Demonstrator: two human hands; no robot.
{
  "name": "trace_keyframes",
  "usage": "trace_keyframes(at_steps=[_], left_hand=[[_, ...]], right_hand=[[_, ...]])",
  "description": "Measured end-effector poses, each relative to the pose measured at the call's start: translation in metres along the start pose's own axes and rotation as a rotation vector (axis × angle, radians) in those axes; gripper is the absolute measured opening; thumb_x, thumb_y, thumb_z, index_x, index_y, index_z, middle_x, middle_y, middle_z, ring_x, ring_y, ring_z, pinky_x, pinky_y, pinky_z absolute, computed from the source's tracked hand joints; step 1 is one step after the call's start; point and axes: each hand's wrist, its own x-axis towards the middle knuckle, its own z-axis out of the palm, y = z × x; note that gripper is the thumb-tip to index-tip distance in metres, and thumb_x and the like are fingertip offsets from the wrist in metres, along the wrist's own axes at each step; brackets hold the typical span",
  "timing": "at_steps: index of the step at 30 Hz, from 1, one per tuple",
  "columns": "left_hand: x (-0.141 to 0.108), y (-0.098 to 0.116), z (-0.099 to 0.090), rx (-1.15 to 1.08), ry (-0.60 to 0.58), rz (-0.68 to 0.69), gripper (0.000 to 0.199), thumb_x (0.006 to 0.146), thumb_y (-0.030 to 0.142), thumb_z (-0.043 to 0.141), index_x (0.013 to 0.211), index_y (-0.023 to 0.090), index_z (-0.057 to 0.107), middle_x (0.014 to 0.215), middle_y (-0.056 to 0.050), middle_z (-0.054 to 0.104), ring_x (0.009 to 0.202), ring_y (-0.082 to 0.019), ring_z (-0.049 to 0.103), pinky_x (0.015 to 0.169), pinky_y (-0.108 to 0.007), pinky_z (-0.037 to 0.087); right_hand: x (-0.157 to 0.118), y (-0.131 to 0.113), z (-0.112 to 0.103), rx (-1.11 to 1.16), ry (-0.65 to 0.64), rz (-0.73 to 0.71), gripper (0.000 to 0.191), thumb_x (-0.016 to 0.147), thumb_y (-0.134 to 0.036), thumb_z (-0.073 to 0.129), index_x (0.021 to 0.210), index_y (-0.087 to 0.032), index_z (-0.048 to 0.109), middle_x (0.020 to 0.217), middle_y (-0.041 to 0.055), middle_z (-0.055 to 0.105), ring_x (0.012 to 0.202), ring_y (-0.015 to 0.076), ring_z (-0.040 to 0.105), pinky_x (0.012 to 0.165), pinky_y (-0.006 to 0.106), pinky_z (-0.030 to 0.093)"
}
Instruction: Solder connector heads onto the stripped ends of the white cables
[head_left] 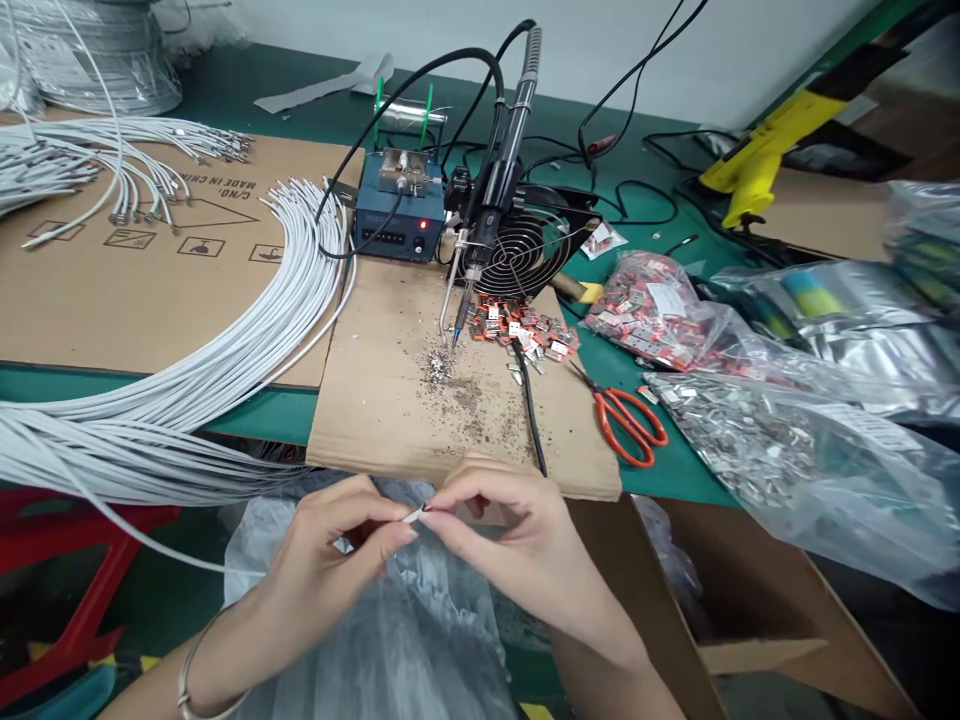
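My left hand (pixel 345 540) pinches a white cable (pixel 412 517) close to its end, just in front of the cardboard's near edge. At that same end, the thumb and forefinger of my right hand (pixel 495 515) are pressed together on the cable's dark tip, which is mostly hidden by the fingers. The cable's other stretch runs off to the left below a thick bundle of white cables (pixel 247 345). Beyond my hands, a soldering iron (pixel 495 190) stands tip down over the cardboard sheet (pixel 390 400), with solder crumbs beneath it.
A blue soldering station (pixel 397 215), a solder spool (pixel 405 112) and a black fan (pixel 517 250) stand behind. Small orange-and-metal connectors (pixel 525 328) lie beside red-handled scissors (pixel 630 425). Bags of metal parts (pixel 742 440) fill the right side. An open carton (pixel 742 570) is below right.
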Motion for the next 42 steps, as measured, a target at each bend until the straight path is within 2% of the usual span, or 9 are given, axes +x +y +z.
trace_keyframes(at_steps=[7,12,15,19,23,26,31,35,42], left_hand=[[0.005,0.001,0.002,0.133,0.019,0.102,0.011,0.083,0.013,0.059,0.082,0.019,0.068,0.062,0.002,0.054,0.053,-0.006,0.053,0.050,-0.016,0.038],[0.015,0.008,0.006,-0.024,-0.016,-0.018,0.013,0.082,0.020,0.060,0.074,0.014,0.067,0.056,0.001,0.056,0.045,-0.008,0.055,0.045,-0.016,0.040],[0.020,0.010,0.007,-0.141,-0.022,-0.094,0.012,0.081,0.022,0.061,0.076,0.015,0.068,0.057,0.000,0.060,0.048,-0.010,0.059,0.049,-0.017,0.045],[0.023,0.010,-0.002,-0.259,-0.003,-0.230,0.011,0.080,0.025,0.062,0.078,0.018,0.071,0.054,0.000,0.063,0.044,-0.009,0.057,0.045,-0.015,0.045],[0.029,0.012,-0.018,-0.208,0.152,-0.285,0.007,0.073,0.027,0.070,0.076,0.021,0.073,0.054,0.003,0.062,0.038,-0.005,0.050,0.038,-0.011,0.037],[0.040,0.014,-0.029,-0.168,0.159,-0.329,0.011,0.070,0.030,0.072,0.078,0.022,0.072,0.049,0.005,0.057,0.037,-0.004,0.047,0.036,-0.011,0.036],[0.063,0.020,-0.043,-0.117,-0.024,-0.416,0.021,0.074,0.035,0.067,0.086,0.018,0.068,0.040,0.006,0.052,0.036,-0.008,0.051,0.036,-0.013,0.039],[0.080,0.023,-0.050,-0.055,-0.082,-0.507,0.025,0.077,0.038,0.063,0.087,0.015,0.064,0.047,0.001,0.060,0.043,-0.010,0.056,0.040,-0.013,0.041],[0.126,0.020,-0.054,-0.073,-0.300,-0.504,0.018,0.078,0.032,0.063,0.078,0.014,0.059,0.055,0.002,0.059,0.043,-0.008,0.056,0.039,-0.014,0.044]], right_hand=[[-0.001,0.007,-0.002,0.068,-0.021,0.020,0.009,0.075,-0.014,0.065,0.066,-0.016,0.067,0.059,-0.0003,0.063,0.054,0.0091,0.050,0.049,0.021,0.035],[0.002,0.015,0.012,0.318,0.154,-0.008,0.016,0.073,-0.016,0.063,0.058,-0.016,0.061,0.050,-0.0024,0.050,0.047,0.0092,0.042,0.045,0.023,0.032],[0.004,0.016,0.013,0.309,0.208,-0.069,0.016,0.074,-0.017,0.063,0.058,-0.016,0.061,0.049,-0.0025,0.049,0.048,0.0099,0.043,0.046,0.024,0.033],[0.010,0.015,-0.017,0.074,0.114,-0.132,0.003,0.076,-0.019,0.065,0.078,-0.018,0.067,0.063,0.0008,0.062,0.053,0.0112,0.048,0.049,0.024,0.037],[0.041,0.022,-0.072,-0.469,0.370,-0.182,0.008,0.081,-0.016,0.059,0.083,-0.018,0.067,0.069,0.0010,0.066,0.052,0.0114,0.047,0.054,0.026,0.038],[0.080,0.033,-0.101,-0.828,0.190,-0.182,0.014,0.081,-0.011,0.056,0.083,-0.015,0.070,0.079,0.0060,0.070,0.071,0.0180,0.059,0.067,0.030,0.041],[0.127,0.047,-0.106,-0.959,-0.044,-0.206,0.015,0.080,-0.020,0.061,0.090,-0.017,0.072,0.082,0.0076,0.066,0.081,0.0221,0.057,0.073,0.032,0.039],[0.136,0.052,-0.103,-0.999,-0.079,-0.212,0.013,0.079,-0.020,0.063,0.088,-0.016,0.071,0.078,0.0075,0.062,0.078,0.0220,0.054,0.073,0.034,0.035],[0.137,0.049,-0.106,-1.000,-0.138,-0.217,0.004,0.077,-0.019,0.064,0.079,-0.016,0.065,0.076,0.0057,0.060,0.077,0.0207,0.052,0.070,0.031,0.034]])
